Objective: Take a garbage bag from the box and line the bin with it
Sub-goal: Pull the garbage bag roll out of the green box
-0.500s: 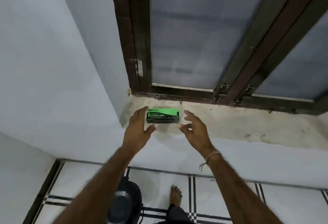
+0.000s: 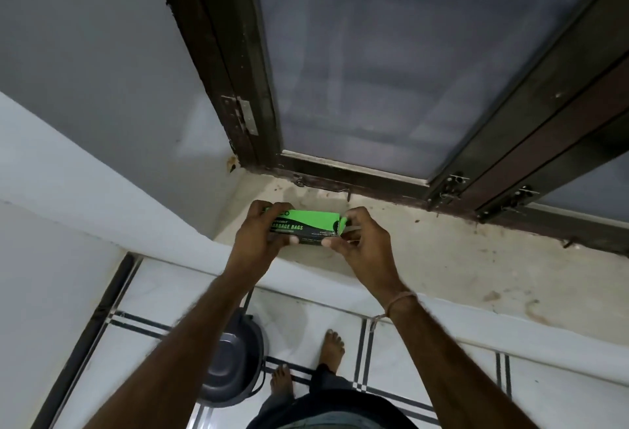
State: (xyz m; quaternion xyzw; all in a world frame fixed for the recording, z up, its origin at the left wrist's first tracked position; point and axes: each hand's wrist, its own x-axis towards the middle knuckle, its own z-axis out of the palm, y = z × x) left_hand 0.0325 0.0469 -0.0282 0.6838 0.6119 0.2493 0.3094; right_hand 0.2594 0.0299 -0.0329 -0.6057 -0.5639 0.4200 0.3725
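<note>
Both hands are on the green-and-black garbage bag box [image 2: 306,226] at the window sill's [image 2: 442,258] left end, close to its front edge: the left hand [image 2: 257,238] wraps the box's left end, while the right hand [image 2: 362,241] pinches the right end, where a green flap stands slightly open at the fingers [image 2: 328,242]. A thread bracelet [image 2: 401,301] circles the right wrist. Down on the tiled floor [image 2: 425,360], the dark bin [image 2: 231,364] sits below the left forearm, just beside two bare feet [image 2: 332,347].
</note>
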